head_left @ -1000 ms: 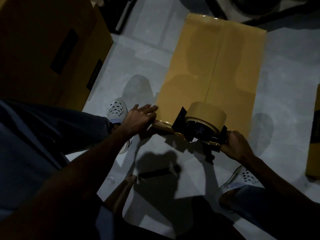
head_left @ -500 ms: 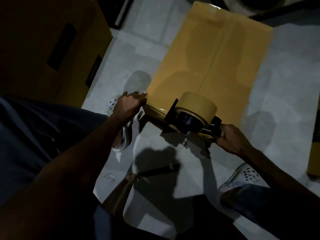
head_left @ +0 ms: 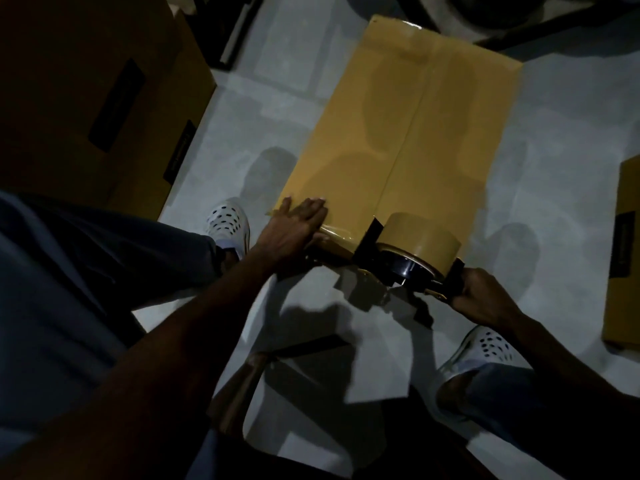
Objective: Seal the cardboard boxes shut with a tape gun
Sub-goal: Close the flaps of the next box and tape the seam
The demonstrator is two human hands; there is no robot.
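The box [head_left: 398,133] lies flat on the floor, long axis running away from the person. At its near edge, the left hand [head_left: 294,226] presses flat, fingers together; the right hand [head_left: 481,299] grips the tape gun [head_left: 408,258], roll upward.

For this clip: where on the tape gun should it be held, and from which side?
By its handle, from the near right, as the right hand grips it now. The tape gun lies along the near edge of the cardboard box, roll on top and handle pointing right, while the left hand presses flat on the box's near left corner.
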